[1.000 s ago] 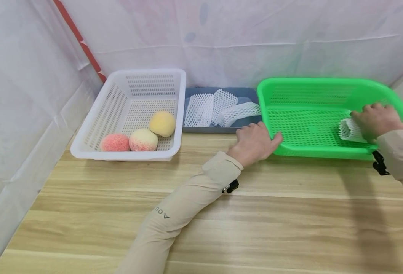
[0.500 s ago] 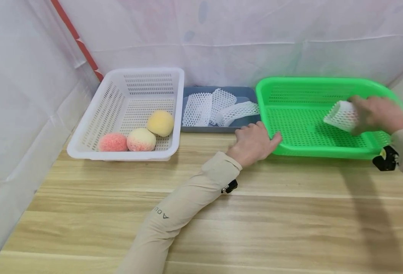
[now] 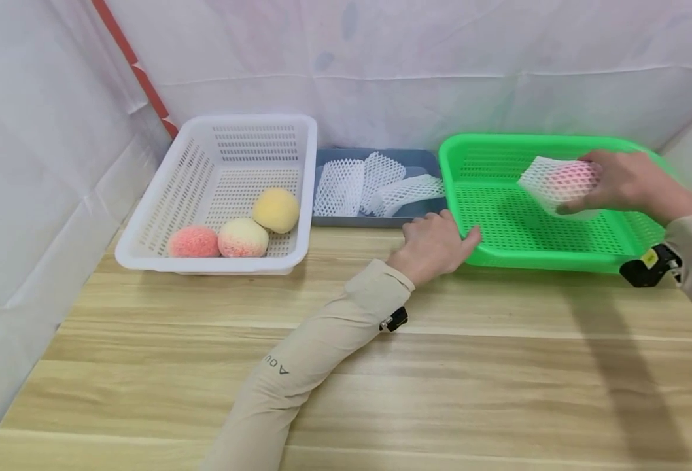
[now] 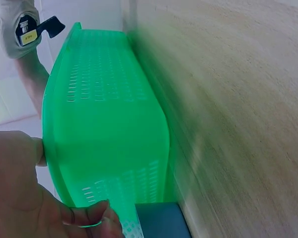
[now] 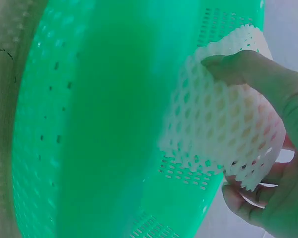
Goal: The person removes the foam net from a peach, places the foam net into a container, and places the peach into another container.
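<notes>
My right hand (image 3: 628,180) holds a pink peach-like ball in a white foam net sleeve (image 3: 560,180), up over the green basket (image 3: 534,258). In the right wrist view, the thumb lies on one side of the net sleeve (image 5: 223,119) and the fingers on the other; the ball shows faintly through the mesh. At the basket's near left corner, my left hand (image 3: 434,247) grips the rim. The left wrist view has its thumb over the rim and its bent fingers (image 4: 92,215) along the outer wall.
A white basket (image 3: 210,263) at left holds a red, a cream-and-pink and a yellow ball (image 3: 276,210). Between the baskets sits a grey tray (image 3: 358,222) with loose foam nets (image 3: 339,188). A white cloth (image 3: 405,72) hangs behind the wooden table (image 3: 440,392).
My right hand has lifted the netted ball off the green basket's right side and brought it left, turning it so pink shows through. The left hand stays on the rim.
</notes>
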